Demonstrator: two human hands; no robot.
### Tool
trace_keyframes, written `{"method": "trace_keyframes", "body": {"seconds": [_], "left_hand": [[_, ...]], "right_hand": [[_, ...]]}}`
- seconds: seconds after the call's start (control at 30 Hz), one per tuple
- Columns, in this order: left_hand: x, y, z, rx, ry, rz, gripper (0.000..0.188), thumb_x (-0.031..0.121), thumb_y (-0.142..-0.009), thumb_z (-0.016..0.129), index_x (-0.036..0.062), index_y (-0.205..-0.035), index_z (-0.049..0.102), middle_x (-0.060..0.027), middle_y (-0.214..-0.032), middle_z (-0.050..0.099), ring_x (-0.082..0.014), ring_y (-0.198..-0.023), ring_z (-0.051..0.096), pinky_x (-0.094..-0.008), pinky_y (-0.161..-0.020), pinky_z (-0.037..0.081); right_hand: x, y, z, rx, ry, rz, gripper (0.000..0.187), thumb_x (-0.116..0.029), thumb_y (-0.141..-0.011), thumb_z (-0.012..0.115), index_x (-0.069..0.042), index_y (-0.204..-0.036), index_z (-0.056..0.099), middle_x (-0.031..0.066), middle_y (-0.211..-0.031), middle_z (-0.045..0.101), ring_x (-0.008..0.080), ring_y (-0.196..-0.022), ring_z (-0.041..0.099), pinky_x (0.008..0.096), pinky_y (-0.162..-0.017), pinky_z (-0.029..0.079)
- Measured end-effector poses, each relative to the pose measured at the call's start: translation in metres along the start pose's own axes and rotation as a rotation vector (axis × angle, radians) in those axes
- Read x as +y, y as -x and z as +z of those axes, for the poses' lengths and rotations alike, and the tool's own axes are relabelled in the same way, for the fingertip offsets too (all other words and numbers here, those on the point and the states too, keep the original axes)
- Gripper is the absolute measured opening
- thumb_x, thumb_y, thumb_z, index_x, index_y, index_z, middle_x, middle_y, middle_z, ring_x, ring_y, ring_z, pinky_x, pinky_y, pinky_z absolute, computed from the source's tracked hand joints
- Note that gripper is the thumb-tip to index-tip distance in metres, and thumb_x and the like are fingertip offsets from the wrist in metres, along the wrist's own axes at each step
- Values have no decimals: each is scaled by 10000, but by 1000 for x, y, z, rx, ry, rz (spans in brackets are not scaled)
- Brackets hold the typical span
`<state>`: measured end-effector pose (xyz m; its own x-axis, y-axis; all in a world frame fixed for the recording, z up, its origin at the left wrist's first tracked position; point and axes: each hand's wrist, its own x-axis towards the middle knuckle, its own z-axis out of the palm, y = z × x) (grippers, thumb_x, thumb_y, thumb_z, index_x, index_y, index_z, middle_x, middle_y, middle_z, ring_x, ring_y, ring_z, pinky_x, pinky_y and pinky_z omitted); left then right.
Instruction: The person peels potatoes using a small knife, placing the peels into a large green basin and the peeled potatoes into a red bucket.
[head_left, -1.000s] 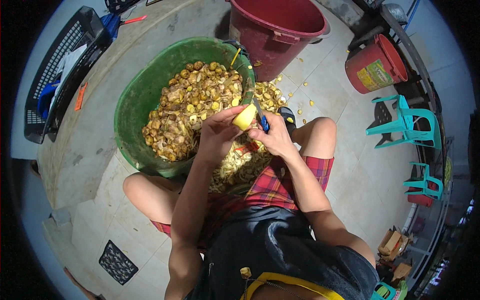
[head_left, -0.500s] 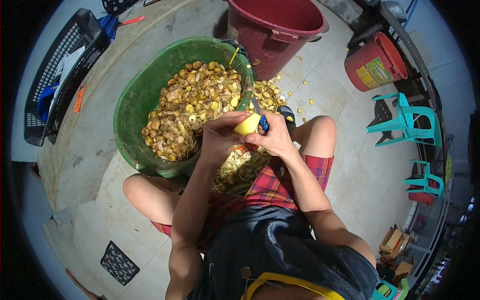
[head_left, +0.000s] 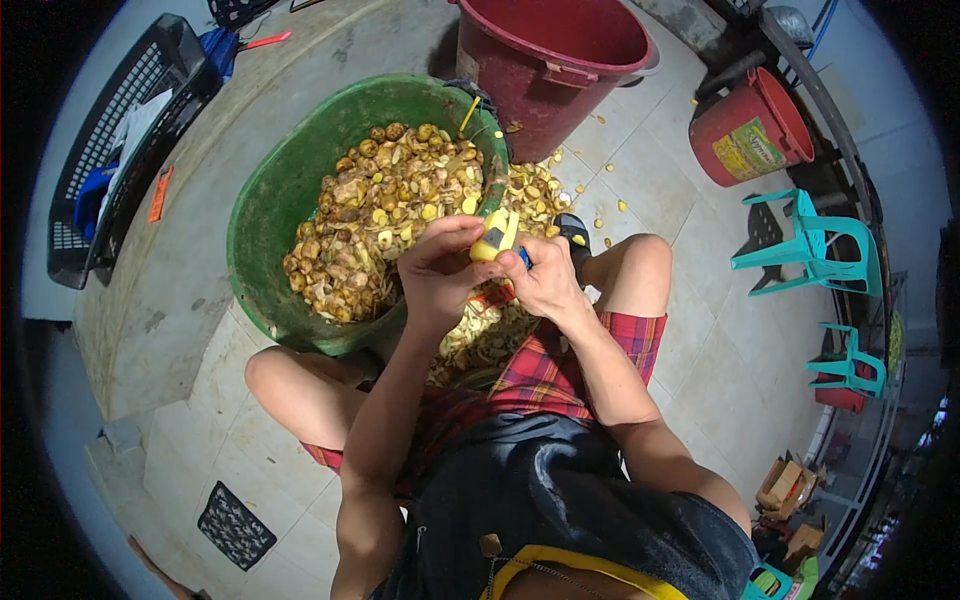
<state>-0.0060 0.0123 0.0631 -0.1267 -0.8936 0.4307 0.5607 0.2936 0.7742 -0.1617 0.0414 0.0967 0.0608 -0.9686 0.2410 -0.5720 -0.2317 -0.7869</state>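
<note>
My left hand (head_left: 437, 275) has its fingers closed round a peeled, pale yellow piece of fruit or vegetable (head_left: 482, 250); its exact kind is unclear. A small knife (head_left: 524, 258) with a blue handle is in my right hand (head_left: 552, 285), whose fingers wrap the handle. Its grey blade lies against the yellow piece, and a strip of yellow flesh stands up beside it. Both hands meet above a pile of pale cut slices (head_left: 487, 335) between my legs. To the left, a big green tub (head_left: 260, 215) holds brownish round pieces and peelings.
Behind the green tub stands a large dark red bin (head_left: 515, 100). More yellow scraps (head_left: 535, 190) lie on the tiles near my foot. A smaller red bucket (head_left: 715, 140) and turquoise plastic chairs (head_left: 815, 245) stand at right. A black crate (head_left: 75, 200) sits on a ledge (head_left: 150, 310) at left.
The knife blade has swung from pointing up beside the yellow piece to lying against it, and a strip now stands up from it. My right hand has shifted slightly; the tub has not moved.
</note>
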Motion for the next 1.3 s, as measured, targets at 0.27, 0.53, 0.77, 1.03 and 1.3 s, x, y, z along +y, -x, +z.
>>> {"method": "trace_keyframes", "body": {"seconds": [0.27,0.53,0.77,1.03,1.3], "left_hand": [[13,-5,-2,-47,404,-399,314,-37,-811,701,-26,-1107,597,-153,-1209,570,-229,-1063,602,-339,-916,518],[15,-5,-4,11,363,-432,344,-48,-785,725,-44,-1103,595,-102,-1082,603,-198,-1005,615,-313,-873,514],[19,-5,-3,4,331,-421,325,-61,-766,736,-45,-1070,623,-86,-1030,622,-182,-975,616,-303,-873,497],[16,-5,-8,-52,141,-285,279,-98,-744,728,-26,-1007,666,-88,-1015,632,-158,-925,620,-286,-807,510],[20,-6,-8,-23,-9,-199,283,-158,-732,700,-35,-985,663,-99,-1060,594,-170,-932,620,-278,-767,552]], "right_hand": [[18,3,0,-264,-776,363,671,-679,-927,355,-110,-573,380,-22,-485,361,91,-415,306,258,-411,245],[18,0,-6,-254,-629,205,712,-717,-882,404,-54,-638,487,-21,-508,410,101,-459,385,271,-432,292],[21,0,-1,-179,-458,49,748,-753,-751,584,-6,-747,612,-26,-548,476,92,-531,436,285,-491,369],[15,0,-7,-111,-275,84,748,-739,-750,597,8,-739,619,29,-518,461,107,-511,437,313,-486,376],[12,1,-9,-37,-39,57,682,-661,-836,559,8,-703,594,116,-463,444,203,-425,465,362,-462,394]]}}
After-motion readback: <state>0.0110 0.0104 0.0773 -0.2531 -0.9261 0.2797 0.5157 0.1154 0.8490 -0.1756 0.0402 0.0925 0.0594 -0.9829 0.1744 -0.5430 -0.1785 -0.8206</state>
